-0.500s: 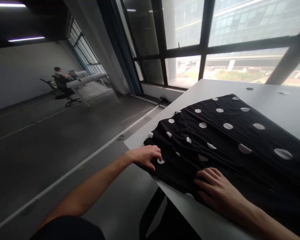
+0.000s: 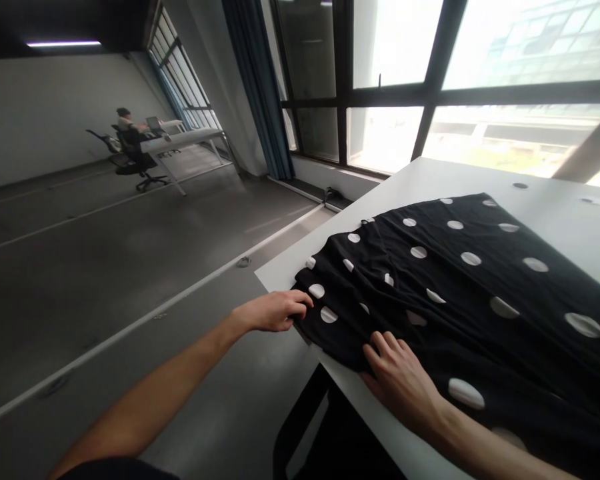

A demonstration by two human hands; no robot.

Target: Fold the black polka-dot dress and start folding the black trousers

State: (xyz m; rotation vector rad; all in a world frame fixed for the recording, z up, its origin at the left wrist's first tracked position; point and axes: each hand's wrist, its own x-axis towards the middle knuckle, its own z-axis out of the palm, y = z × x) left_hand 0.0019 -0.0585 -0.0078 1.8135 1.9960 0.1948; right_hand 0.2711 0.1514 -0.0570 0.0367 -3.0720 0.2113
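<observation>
Black fabric with round white dots [image 2: 405, 287], lying creased across a smooth white tabletop [image 2: 575, 217]
The bare left hand [image 2: 277, 311], fingers curled, grips the fabric's edge near the table's left corner; the bare right hand [image 2: 403, 377] rests bent-fingered on the near edge, whether pinching it I cannot tell

My left grip [image 2: 280, 311] was curled closed over the left edge of a black cloth [image 2: 445, 273] with white dots, near the corner of the white bench [image 2: 570, 223]. My right grip [image 2: 400, 377] lay on the cloth's near edge, fingers bent, thumb too hidden to tell whether it pinched. Creases ran across the cloth. Beyond stood a window [image 2: 390, 140] and a blue curtain [image 2: 255, 100]; far left, a person [image 2: 125, 122] sat at a desk [image 2: 187, 139].
</observation>
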